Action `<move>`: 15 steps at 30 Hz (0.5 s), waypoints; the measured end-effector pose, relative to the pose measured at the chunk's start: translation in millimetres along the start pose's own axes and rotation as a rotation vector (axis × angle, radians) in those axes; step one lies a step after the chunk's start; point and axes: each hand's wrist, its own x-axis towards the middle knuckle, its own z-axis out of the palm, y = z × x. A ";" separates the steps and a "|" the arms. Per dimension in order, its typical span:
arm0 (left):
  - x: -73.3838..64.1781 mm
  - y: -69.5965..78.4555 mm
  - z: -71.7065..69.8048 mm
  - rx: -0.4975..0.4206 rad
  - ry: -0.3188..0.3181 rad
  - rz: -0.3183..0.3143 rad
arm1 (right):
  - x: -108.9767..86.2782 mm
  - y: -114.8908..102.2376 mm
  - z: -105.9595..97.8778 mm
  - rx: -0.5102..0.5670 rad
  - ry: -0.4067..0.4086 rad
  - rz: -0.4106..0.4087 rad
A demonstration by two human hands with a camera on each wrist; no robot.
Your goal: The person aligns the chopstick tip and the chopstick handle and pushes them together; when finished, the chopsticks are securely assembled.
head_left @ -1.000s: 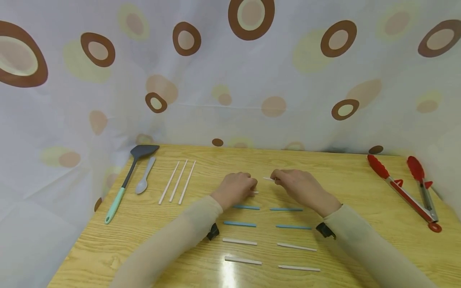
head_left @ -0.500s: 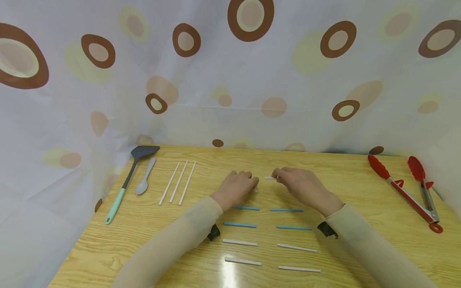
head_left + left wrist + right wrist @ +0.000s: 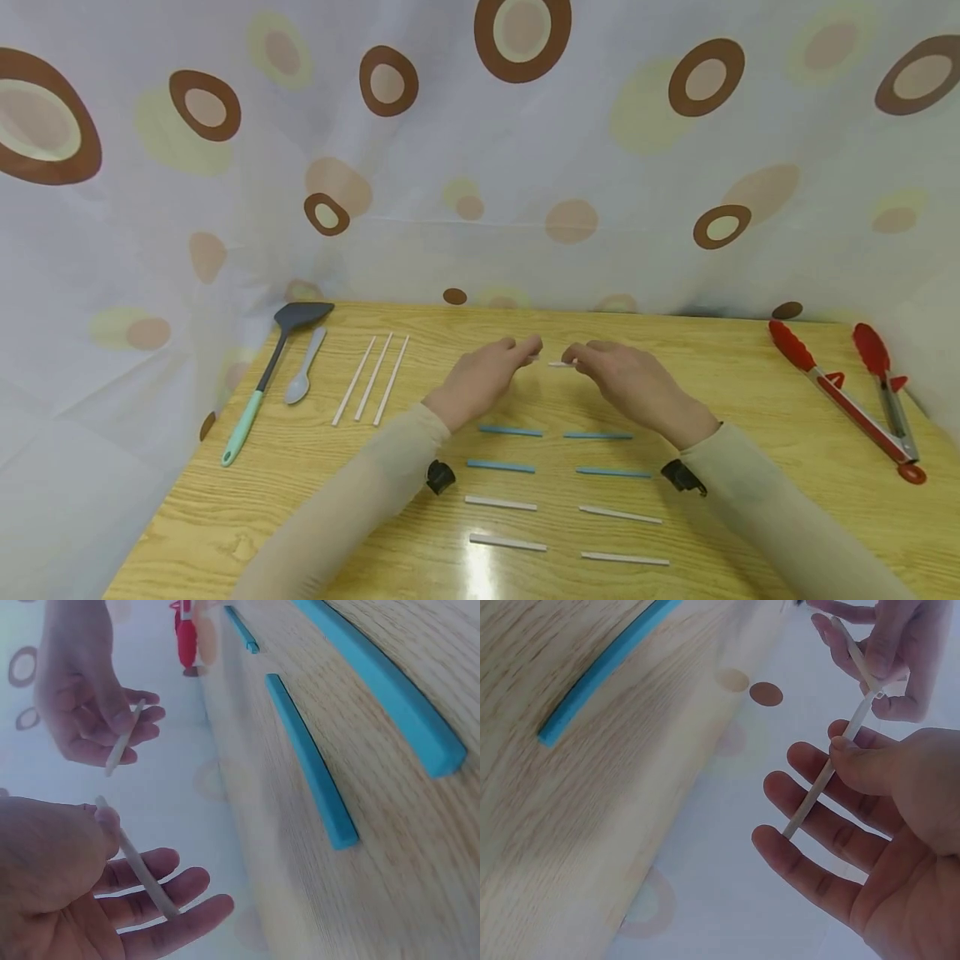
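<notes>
My left hand (image 3: 478,379) pinches a short white stick (image 3: 141,864) between thumb and fingers, above the table. Opposite it, my right hand (image 3: 637,390) pinches another white stick (image 3: 826,776), its outer fingers extended along the stick. The two sticks point end to end; a small gap parts them in the head and left wrist views. Below the hands lie two rows of short blue sticks, among them a left one (image 3: 501,466) and a right one (image 3: 613,472). Nearer the front are two rows of short white sticks, including a left one (image 3: 507,542) and a right one (image 3: 625,558).
At the left lie a dark-headed spatula (image 3: 258,379) with a mint handle, a grey spoon (image 3: 303,371) and several long white sticks, one of them rightmost (image 3: 391,381). Red-tipped tongs (image 3: 855,408) lie spread at the right. A patterned curtain (image 3: 480,167) hangs behind the wooden table (image 3: 720,358).
My left hand has risen off the table and moved away from me, lifting its white stick and uncovering the blue stick beneath. My right hand has moved slightly the same way, still holding its stick.
</notes>
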 end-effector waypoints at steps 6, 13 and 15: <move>-2.6 -0.2 -4.0 0.000 0.036 0.027 | 2.3 -2.8 -3.1 0.001 0.028 -0.019; -2.9 1.7 -3.1 0.049 0.071 0.052 | 2.9 -4.3 -3.1 -0.004 0.039 -0.019; -3.6 2.4 -3.2 0.076 0.080 0.041 | 2.9 -4.1 -2.6 -0.005 0.037 -0.016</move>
